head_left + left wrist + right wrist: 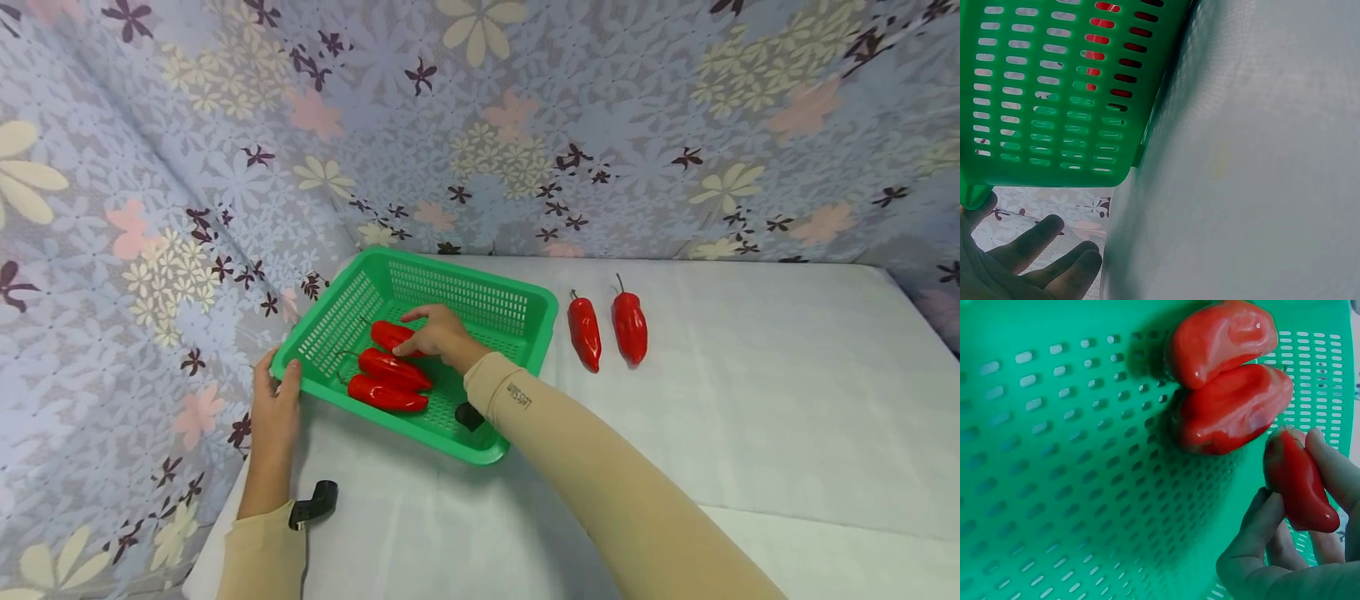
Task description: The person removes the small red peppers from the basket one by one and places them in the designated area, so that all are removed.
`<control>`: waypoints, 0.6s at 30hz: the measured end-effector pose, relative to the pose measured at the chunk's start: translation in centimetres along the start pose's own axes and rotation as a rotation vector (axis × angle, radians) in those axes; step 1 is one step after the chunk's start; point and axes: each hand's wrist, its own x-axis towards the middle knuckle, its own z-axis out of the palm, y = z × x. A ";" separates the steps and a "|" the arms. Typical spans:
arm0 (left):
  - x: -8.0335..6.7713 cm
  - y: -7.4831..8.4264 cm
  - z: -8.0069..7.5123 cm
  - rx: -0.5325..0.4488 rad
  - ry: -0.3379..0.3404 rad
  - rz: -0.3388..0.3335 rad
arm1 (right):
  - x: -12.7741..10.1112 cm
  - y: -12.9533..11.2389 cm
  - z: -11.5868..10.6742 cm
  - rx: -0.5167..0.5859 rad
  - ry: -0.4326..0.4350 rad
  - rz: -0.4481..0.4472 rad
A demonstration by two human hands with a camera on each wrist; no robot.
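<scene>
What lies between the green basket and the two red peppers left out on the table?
Only bare white table cover between the basket and the two peppers; the head view shows it.

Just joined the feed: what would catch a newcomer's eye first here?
The green basket at the table's left, holding three red peppers. The right hand pinches the rearmost pepper while the left hand grips the basket's near-left corner. Two more peppers lie on the white cloth beside it.

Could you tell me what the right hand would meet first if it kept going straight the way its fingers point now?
The right hand, gripping a glossy red pepper, points towards the left wall of the green perforated plastic basket. Going straight on, it would probably meet that wall first, though depth is unclear.
</scene>
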 end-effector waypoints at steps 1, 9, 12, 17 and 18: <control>0.0 0.0 0.0 -0.002 -0.002 -0.002 | -0.1 0.0 0.0 0.004 0.006 -0.005; -0.1 0.0 -0.1 0.013 0.005 0.012 | -0.5 0.1 -0.4 0.082 0.062 -0.020; -0.1 0.0 -0.1 0.016 0.004 0.006 | -0.6 0.0 -0.5 0.127 0.078 -0.036; -0.2 0.0 -0.1 0.027 0.002 -0.005 | -0.7 -0.1 -0.5 0.194 0.115 -0.080; -0.2 0.0 -0.1 0.026 0.003 -0.005 | -0.7 -0.1 -0.5 0.204 0.121 -0.088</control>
